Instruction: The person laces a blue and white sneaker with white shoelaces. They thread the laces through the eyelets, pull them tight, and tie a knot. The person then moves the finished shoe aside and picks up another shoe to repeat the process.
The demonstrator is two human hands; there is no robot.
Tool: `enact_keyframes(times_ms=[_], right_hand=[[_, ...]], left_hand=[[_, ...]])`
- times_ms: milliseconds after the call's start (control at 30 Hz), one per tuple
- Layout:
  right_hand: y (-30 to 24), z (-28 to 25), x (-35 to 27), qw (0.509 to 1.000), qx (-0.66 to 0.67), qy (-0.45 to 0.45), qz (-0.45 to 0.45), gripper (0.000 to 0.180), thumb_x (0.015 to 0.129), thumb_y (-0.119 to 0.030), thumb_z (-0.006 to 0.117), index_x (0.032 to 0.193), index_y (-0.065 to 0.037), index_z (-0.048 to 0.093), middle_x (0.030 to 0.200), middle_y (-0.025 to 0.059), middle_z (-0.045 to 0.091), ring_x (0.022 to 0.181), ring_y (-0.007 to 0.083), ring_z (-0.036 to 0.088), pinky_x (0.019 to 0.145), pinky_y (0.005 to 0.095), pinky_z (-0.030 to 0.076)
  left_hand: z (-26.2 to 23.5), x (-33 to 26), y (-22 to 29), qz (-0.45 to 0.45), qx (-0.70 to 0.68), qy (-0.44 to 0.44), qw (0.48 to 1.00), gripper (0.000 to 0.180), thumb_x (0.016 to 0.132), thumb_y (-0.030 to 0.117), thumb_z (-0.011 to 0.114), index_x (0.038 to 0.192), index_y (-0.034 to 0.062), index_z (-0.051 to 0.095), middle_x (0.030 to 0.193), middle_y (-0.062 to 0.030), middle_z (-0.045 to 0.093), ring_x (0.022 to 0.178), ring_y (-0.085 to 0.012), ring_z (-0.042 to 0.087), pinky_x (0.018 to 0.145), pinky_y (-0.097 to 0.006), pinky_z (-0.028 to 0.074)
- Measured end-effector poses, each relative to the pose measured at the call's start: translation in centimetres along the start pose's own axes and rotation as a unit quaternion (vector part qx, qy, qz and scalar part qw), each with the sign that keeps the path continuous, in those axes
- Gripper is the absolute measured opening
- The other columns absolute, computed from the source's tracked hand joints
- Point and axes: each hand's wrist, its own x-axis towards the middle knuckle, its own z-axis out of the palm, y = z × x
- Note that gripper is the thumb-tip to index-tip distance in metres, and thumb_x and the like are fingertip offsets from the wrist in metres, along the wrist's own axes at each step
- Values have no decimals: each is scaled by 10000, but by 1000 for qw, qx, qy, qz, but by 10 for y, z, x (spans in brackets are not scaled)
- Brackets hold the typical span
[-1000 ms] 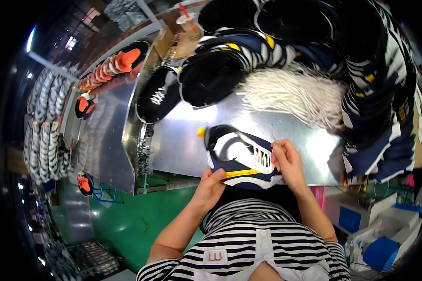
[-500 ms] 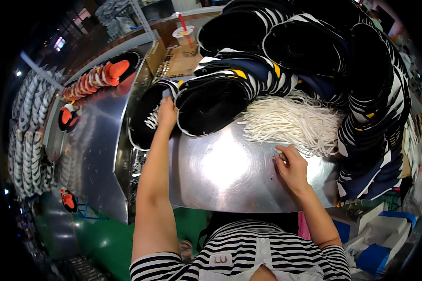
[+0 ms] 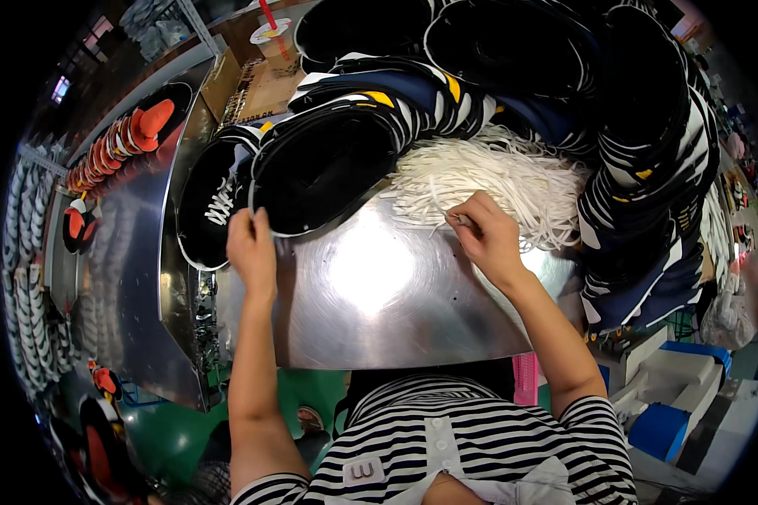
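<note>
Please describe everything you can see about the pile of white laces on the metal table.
The laces are a loose, tangled heap of thin, flat white strands, seemingly fabric cord. The heap lies at the far side of the shiny metal table, its far and right edges against stacked dark striped shoe uppers. A few strands stray onto bare metal toward the near side. The right hand rests on its near edge, fingertips pinching among the strands. The left hand is away from it.

I see a shiny metal worktable (image 3: 379, 320) with a bright light glare at its middle, green floor (image 3: 156, 421) near left, blue bins (image 3: 661, 425) near right, cardboard box (image 3: 248, 84) far left.
</note>
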Motion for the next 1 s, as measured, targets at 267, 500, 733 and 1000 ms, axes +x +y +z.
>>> enact_keyframes(times_ms=[267,500,733,1000], right_hand=[[-118,-100,-25,908,415,58,-15,81,851,14,660,921,-13,627,866,51,612,708,102,555,627,230,427],[-130,-220,-88,521,793,15,-316,76,903,-32,584,968,-45,620,773,51,626,419,49,425,381,201,230],[-41,-88,-141,768,531,-8,359,151,950,-116,616,1090,-65,589,857,25,624,557,7,431,450,147,279],[-22,10,-119,861,426,-20,277,135,971,-167,613,982,-35,637,728,-8,636,639,28,514,577,202,404]], left_hand=[[-69,-112,149,345,-24,-67,936,416,765,72,741,1138,30,564,975,-156,620,951,-330,610,787,-413,442],[7,-197,162,263,-108,-378,881,519,764,145,759,1230,49,552,1269,-140,552,1172,-345,494,1011,-474,387],[-27,-97,141,342,144,-344,862,263,832,100,709,1062,-1,631,987,-150,634,909,-335,611,775,-376,495],[15,-89,147,-356,-9,-689,631,595,988,555,492,1057,-2,689,997,-77,685,907,-156,614,825,-271,481]])
